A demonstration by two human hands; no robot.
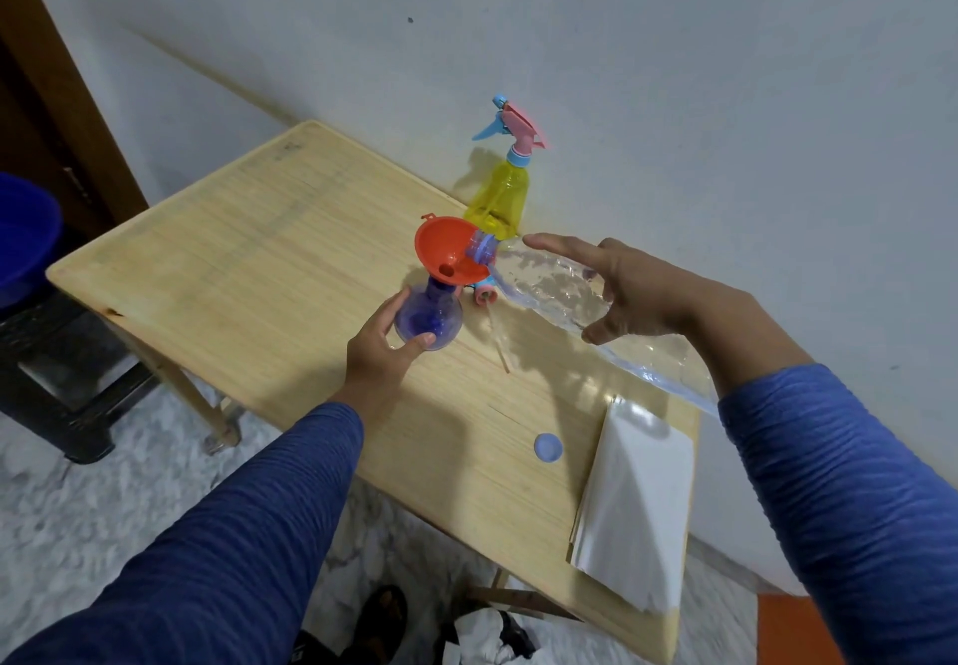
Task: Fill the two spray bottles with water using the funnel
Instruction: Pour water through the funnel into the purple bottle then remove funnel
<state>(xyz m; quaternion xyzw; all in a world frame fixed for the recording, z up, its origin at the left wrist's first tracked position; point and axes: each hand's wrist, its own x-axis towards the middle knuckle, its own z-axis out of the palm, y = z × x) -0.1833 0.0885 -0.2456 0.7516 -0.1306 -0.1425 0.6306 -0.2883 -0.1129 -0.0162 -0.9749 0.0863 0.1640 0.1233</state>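
A blue spray bottle [434, 316] stands open on the wooden table [249, 270] with an orange funnel [447, 252] in its neck. My left hand [381, 348] grips the bottle's lower body. My right hand [630, 291] holds a large clear water bottle [549, 288] tipped almost flat, its mouth resting in the funnel. Behind the funnel, its pink and blue spray head [484, 294] lies on the table with its tube pointing toward me. A yellow spray bottle [500, 195] with its spray head on stands by the wall.
A blue bottle cap [548, 447] lies near the table's front. White folded paper [635, 509] sits at the front right corner. A blue tub [23, 234] rests on a dark stool to the left. Feet and a cloth show below the table edge.
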